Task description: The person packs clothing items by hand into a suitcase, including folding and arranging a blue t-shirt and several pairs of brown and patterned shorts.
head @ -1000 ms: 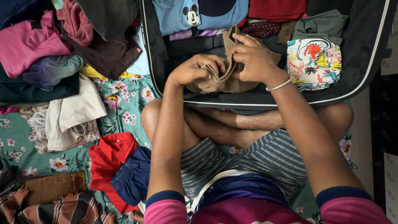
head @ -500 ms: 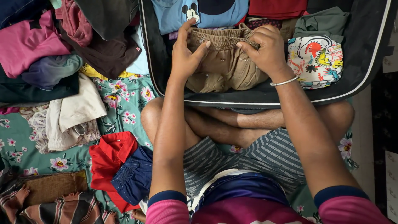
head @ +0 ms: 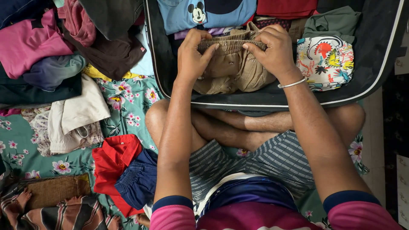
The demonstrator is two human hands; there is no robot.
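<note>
Tan shorts (head: 232, 68) with an elastic waistband lie folded at the near edge inside an open black suitcase (head: 272, 100). My left hand (head: 191, 55) grips the waistband's left end and my right hand (head: 272, 49), with a silver bangle on the wrist, grips its right end. Packed around the shorts are a light blue cartoon T-shirt (head: 204, 15), a red garment (head: 285, 8), a grey-green garment (head: 332, 23) and a folded colourful dinosaur-print cloth (head: 326, 61).
I sit cross-legged on a green floral sheet (head: 128, 106). To the left lie a pile of pink, maroon and dark clothes (head: 64, 38), a cream garment (head: 74, 115), a red shirt (head: 113, 159), navy shorts (head: 136, 181) and a brown woven mat (head: 53, 191).
The shorts were bunched in both hands a second ago. They have been spread out flat, waistband stretched between the hands, and lowered slightly into the suitcase.
</note>
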